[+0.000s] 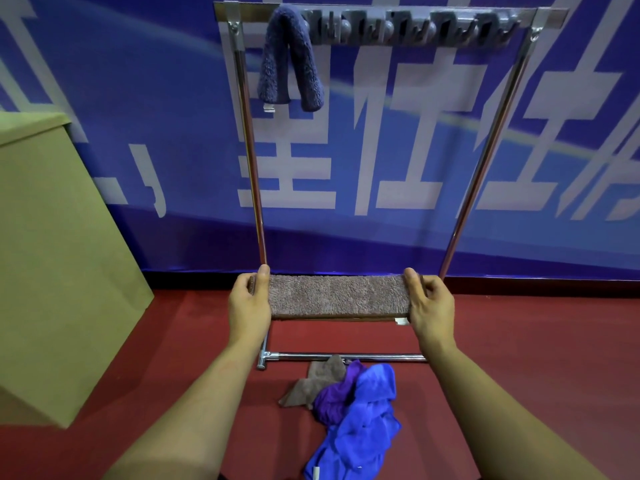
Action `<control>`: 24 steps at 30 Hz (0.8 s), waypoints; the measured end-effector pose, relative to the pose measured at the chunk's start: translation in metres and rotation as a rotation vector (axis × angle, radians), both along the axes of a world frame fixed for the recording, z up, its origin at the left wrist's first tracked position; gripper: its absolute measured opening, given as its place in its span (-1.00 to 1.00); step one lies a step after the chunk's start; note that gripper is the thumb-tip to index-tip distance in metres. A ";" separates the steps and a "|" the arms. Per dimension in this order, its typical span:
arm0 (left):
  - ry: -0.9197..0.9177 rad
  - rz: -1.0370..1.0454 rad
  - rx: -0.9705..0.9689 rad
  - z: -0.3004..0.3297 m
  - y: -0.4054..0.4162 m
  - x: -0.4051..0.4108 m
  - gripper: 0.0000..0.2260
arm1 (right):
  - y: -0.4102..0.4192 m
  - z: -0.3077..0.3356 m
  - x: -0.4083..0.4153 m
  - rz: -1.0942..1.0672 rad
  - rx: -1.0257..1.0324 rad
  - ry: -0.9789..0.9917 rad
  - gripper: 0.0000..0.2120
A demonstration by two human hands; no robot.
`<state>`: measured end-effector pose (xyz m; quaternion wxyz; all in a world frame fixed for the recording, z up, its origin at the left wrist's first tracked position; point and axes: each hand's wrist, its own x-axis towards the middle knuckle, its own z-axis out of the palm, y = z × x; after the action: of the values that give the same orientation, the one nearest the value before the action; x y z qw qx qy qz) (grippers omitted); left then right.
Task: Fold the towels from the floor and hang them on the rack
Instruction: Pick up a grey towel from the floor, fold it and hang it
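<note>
The left hand (250, 301) and right hand (429, 306) are each pinching an end of the folded brown towel (337, 296) — its long axis is running left-right, parallel to the rack's top bar (408, 13), far above.

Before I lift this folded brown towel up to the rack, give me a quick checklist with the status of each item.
1. Folded brown fleecy towel is a flat strip: ok.
2. Left hand grips one end: ok.
3. Right hand grips the other end: ok.
4. Free space on the steel rack's top bar beside the hung grey-blue towel: ok.
5. Underside fold tidy: cannot tell.
6. Floor pile finished: not ok, crumpled towels remain.
</note>
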<state>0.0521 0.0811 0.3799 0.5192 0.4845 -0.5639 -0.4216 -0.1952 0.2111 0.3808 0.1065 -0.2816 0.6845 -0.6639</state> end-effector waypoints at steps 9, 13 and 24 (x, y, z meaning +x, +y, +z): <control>0.323 0.007 0.207 -0.009 -0.007 -0.007 -0.56 | 0.003 -0.009 -0.004 0.000 0.090 0.007 -0.67; 0.538 -0.049 0.331 -0.002 -0.007 -0.011 -0.76 | 0.003 -0.014 -0.009 -0.007 0.169 -0.018 -0.63; 0.319 -0.190 0.070 0.026 0.011 -0.027 -0.87 | 0.005 -0.049 -0.019 0.093 0.505 -0.076 -0.60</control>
<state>0.0247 0.0920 0.4061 0.5425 0.3739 -0.5028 -0.5596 -0.2146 0.2162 0.3321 0.2296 -0.2523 0.8103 -0.4765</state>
